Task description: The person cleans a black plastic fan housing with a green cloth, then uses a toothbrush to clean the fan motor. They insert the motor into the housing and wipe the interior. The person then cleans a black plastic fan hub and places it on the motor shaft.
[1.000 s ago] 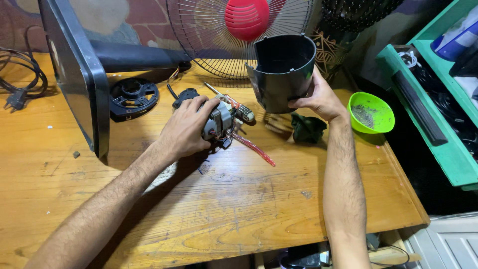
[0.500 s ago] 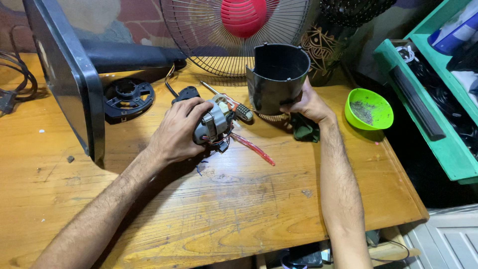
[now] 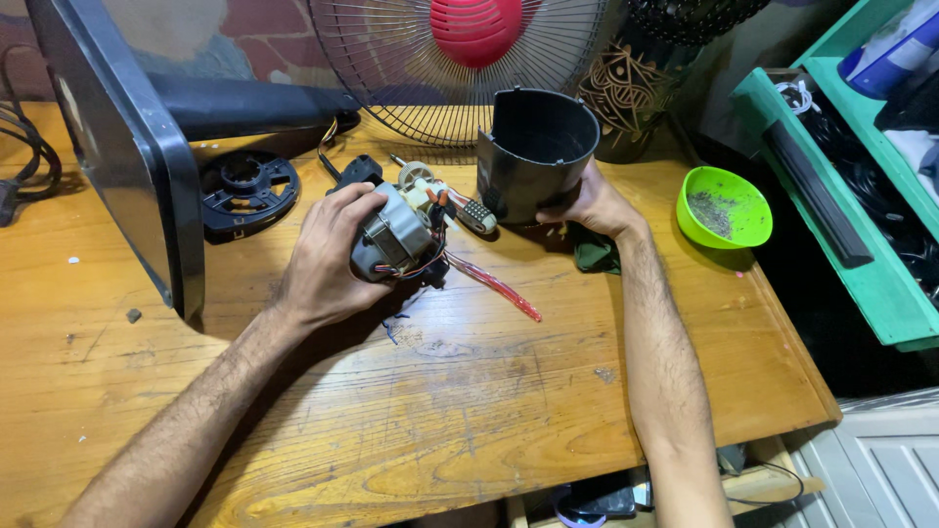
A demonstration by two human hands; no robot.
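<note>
We find the left hand closed around a small electric motor, fingers curled over its metal body and holding it just off the tabletop. The motor is bare: its coloured leads trail loose below the hand and its geared shaft end points away toward the right hand. The right hand is wrapped about the lower wall of a black cup-shaped housing, which stands upright with its mouth open and, as far as we can see, empty.

We judge the motor and the housing to be separated, with nothing yet seated in the housing; the two parts are near one another but apart.

Between the hands, just beyond the motor, lies a screwdriver with a red translucent handle. Beyond the left hand rests a black round ring part, and further to its left a tall dark panel stands on edge. Behind both hands stands a wire-guarded fan with a red hub. To the right of the right hand sits a green bowl holding dark bits.
</note>
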